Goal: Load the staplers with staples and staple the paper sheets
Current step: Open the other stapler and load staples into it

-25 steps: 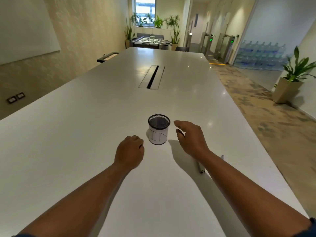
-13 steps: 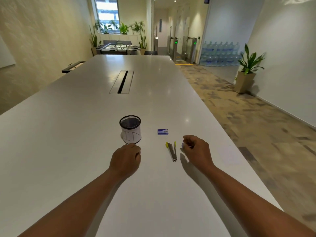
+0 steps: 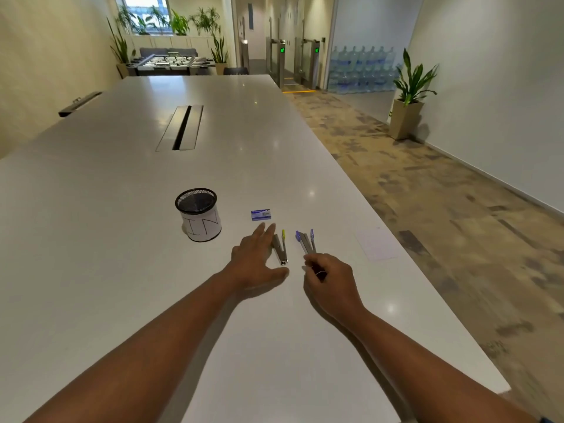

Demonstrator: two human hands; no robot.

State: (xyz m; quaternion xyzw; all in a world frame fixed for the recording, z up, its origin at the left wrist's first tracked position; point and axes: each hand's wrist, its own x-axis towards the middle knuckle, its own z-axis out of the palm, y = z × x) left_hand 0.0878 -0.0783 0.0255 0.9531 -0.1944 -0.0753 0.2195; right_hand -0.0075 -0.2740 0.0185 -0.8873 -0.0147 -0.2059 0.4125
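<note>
Two small staplers lie open on the white table (image 3: 122, 270). The yellow-tipped stapler (image 3: 280, 247) lies just right of my left hand (image 3: 254, 261), whose fingers are straight and spread, touching or almost touching its left side. The purple stapler (image 3: 306, 242) lies further right; my right hand (image 3: 331, 277) has curled fingers at its near end and seems to pinch it. A small blue staple box (image 3: 261, 214) sits beyond the staplers. Paper sheets (image 3: 377, 244) lie near the table's right edge.
A black mesh cup (image 3: 199, 213) with a white label marked "IN" stands left of the staplers. A cable slot (image 3: 181, 127) runs along the table's middle. The table's right edge drops to a carpeted floor; a potted plant (image 3: 410, 96) stands by the wall.
The view has swung right, revealing the purple stapler and paper. My left hand opened from a fist and moved right to the yellow stapler. My right hand now holds the purple stapler's near end.
</note>
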